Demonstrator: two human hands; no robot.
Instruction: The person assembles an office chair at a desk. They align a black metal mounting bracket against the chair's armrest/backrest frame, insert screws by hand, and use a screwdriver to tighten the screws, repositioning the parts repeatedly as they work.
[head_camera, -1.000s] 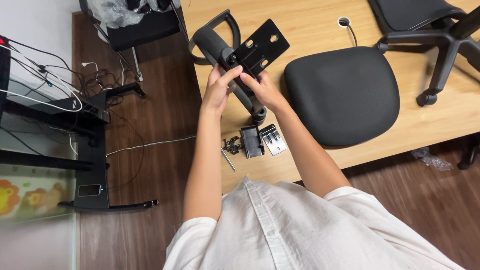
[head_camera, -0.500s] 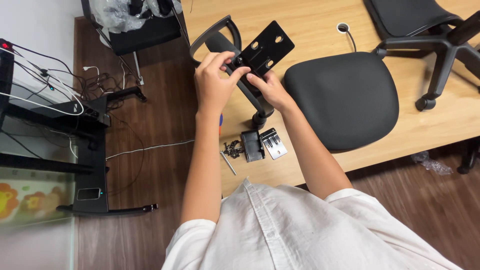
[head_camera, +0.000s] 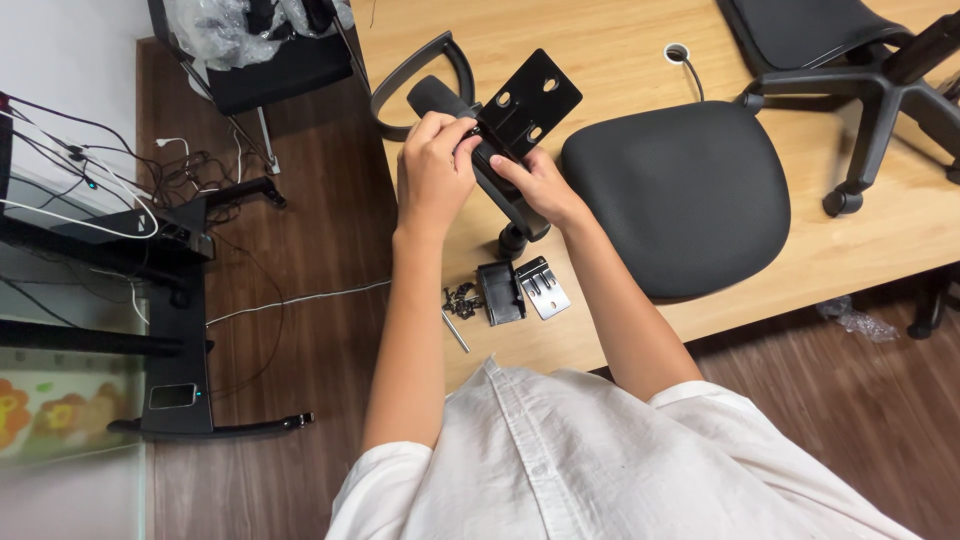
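both hands on a chair armrest above the wooden board

the left hand (head_camera: 432, 170) is clenched around the padded top of a black armrest (head_camera: 490, 150), fingers curled over it. the right hand (head_camera: 535, 185) grasps the same armrest lower down, on its stem, just under the flat black mounting plate (head_camera: 530, 100) with its round holes. the armrest is lifted off the surface and tilted, the plate pointing up and away from the person.

taking the round black seat cushion (head_camera: 675, 195) as the landmark: the held armrest is just to its left, near its edge but apart from it. a second curved armrest (head_camera: 410, 80) lies further left of the cushion, behind the held one and partly hidden by it. below and left of the cushion, near the board's edge, lie a small black block (head_camera: 498, 293), a ridged grey metal plate (head_camera: 542, 288) touching it, a little heap of screws (head_camera: 462, 298) and a thin key tool (head_camera: 455, 330). up and right of the cushion stands a chair base (head_camera: 870, 110) with wheeled legs. a white-ringed cable hole (head_camera: 677, 52) sits just above the cushion.

all this rests on a light wooden board (head_camera: 600, 40). around it is a dark wood floor (head_camera: 300, 330). far left of the cushion are a black stand (head_camera: 190, 400) with white cables (head_camera: 70, 160), and a chair carrying clear plastic wrap (head_camera: 240, 30).
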